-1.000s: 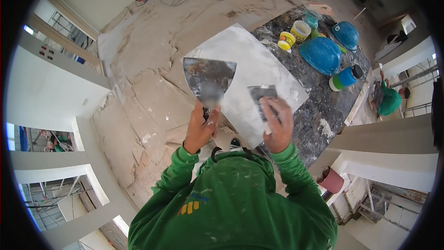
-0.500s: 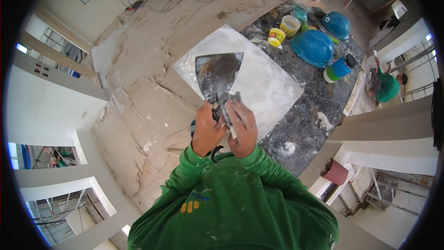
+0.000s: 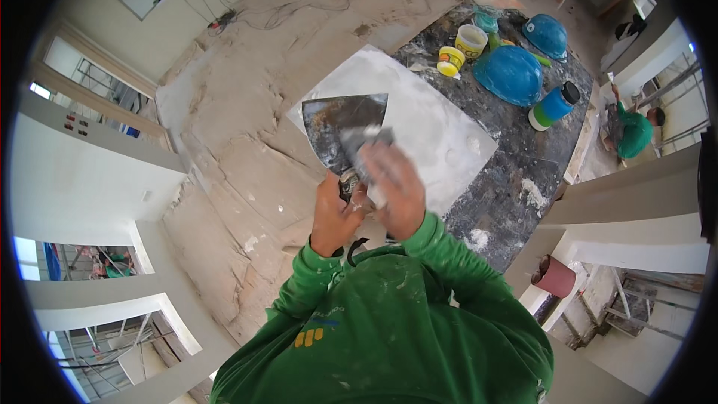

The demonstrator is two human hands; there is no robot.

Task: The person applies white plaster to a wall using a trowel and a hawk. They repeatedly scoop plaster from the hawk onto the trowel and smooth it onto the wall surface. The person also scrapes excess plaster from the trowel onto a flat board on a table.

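Upright in front of me is a wide putty knife (image 3: pixel 333 124), its stained metal blade flaring away from my body. My left hand (image 3: pixel 331 217) is wrapped round its handle, which is mostly hidden by the fingers. My right hand (image 3: pixel 402 191) grips a flat grey piece with a whitish edge (image 3: pixel 359 147) and presses it against the blade's right part. Motion blur hides what kind of piece it is. Beneath both hands lies a white, powder-smeared square board (image 3: pixel 452 146).
The dark, plaster-spotted tabletop (image 3: pixel 501 187) bears two blue hard hats (image 3: pixel 508 75), a blue-green bottle (image 3: pixel 553 106), a yellow tub (image 3: pixel 450 62) and a whitish tub (image 3: pixel 470 41). Crumpled covering (image 3: pixel 232 157) spreads over the floor at left. A co-worker in green (image 3: pixel 634 133) crouches at right.
My right hand has moved up and to the right, carrying the grey piece farther onto the blade. The putty knife has shifted slightly left in my left hand.
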